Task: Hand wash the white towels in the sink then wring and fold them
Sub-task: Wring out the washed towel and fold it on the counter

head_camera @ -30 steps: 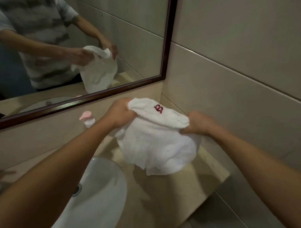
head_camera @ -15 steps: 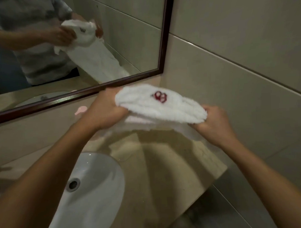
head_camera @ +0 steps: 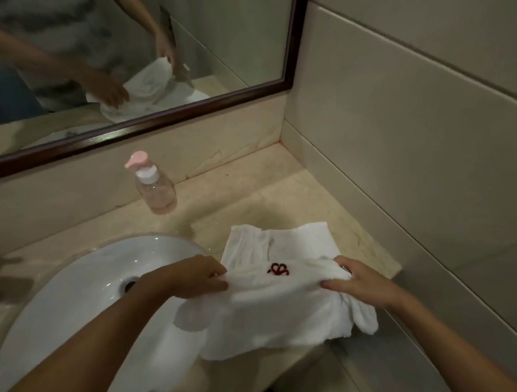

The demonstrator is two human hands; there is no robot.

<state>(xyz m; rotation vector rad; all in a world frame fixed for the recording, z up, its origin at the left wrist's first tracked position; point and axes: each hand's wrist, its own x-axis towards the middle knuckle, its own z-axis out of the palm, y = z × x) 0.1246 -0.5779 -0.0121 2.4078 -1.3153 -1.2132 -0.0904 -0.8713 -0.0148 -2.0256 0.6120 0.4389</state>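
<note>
A white towel [head_camera: 273,309] with a dark red embroidered mark lies spread on the beige counter, to the right of the white sink [head_camera: 79,296]. Its far part lies flat, a fold runs across the middle, and the near part hangs over the counter's front edge. My left hand [head_camera: 192,277] pinches the fold at its left end. My right hand [head_camera: 357,283] grips the fold at its right end. Both hands hold the towel down near the counter.
A clear pump bottle [head_camera: 153,187] with a pink top stands behind the sink by the backsplash. A dark-framed mirror [head_camera: 161,123] runs along the back wall. A tiled wall [head_camera: 410,132] closes the right side. The beige counter [head_camera: 280,195] ends just right of the towel.
The towel was held up in the air between both hands; both hands have come down with it onto the counter, where it now lies partly spread. The view has tilted downward.
</note>
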